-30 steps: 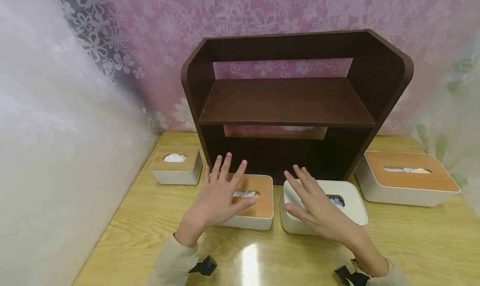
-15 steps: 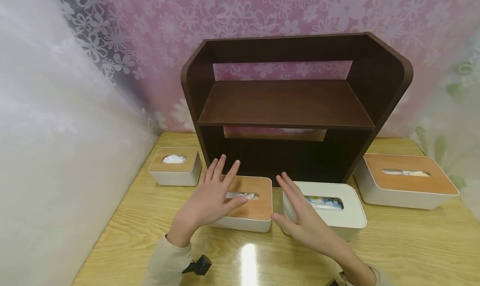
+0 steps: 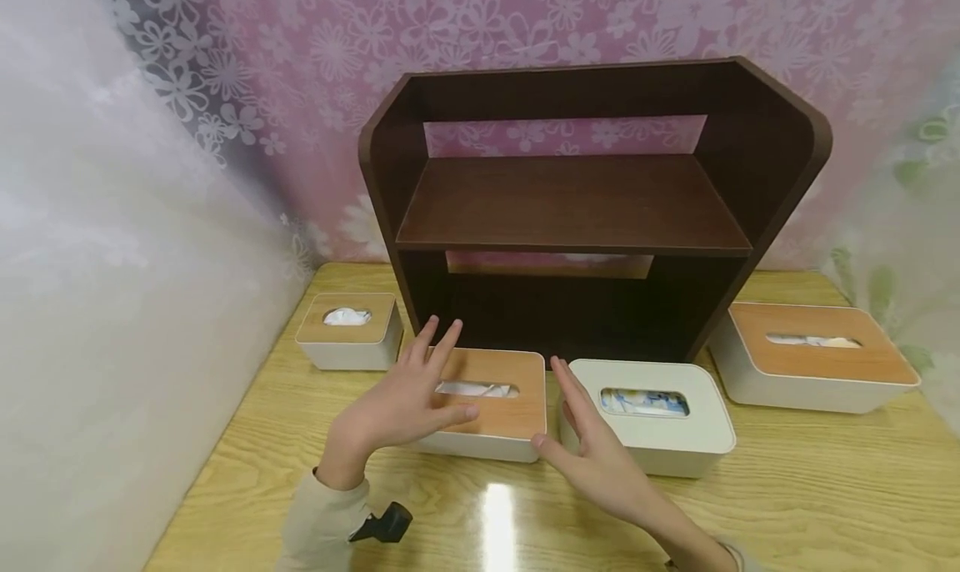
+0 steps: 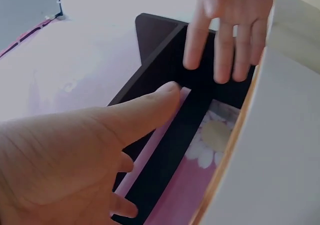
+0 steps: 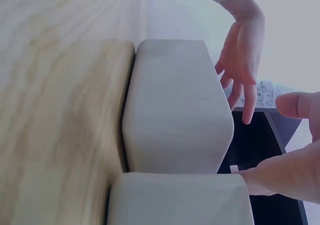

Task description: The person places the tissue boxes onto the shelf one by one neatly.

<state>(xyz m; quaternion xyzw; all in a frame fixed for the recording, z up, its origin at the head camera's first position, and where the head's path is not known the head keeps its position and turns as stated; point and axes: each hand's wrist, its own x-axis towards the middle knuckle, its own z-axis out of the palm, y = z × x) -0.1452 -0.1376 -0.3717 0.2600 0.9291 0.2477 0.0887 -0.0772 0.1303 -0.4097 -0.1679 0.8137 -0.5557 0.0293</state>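
Note:
In the head view, my left hand (image 3: 386, 405) hovers with spread, straight fingers over the left part of a wood-lidded tissue box (image 3: 517, 397). My right hand (image 3: 596, 459) is held sideways, fingers straight, at the left edge of an all-white tissue box (image 3: 667, 430) with patterned blue packaging in its slot. Neither hand grips anything. The right wrist view shows the left hand (image 5: 245, 55) above one white box (image 5: 175, 105), and the right thumb (image 5: 285, 175) near another box (image 5: 180, 200); whether it touches cannot be told.
A dark brown two-tier shelf (image 3: 577, 205) stands behind the boxes. A small wood-topped tissue box (image 3: 352, 351) sits at the left, and a larger one (image 3: 810, 393) at the right. All rest on the wooden table (image 3: 810, 480), with a pale wall (image 3: 135, 305) at left.
Both hands have drifted left and slightly toward me. The right hand has turned more edge-on and moved off the white box's slot. The boxes appear unmoved.

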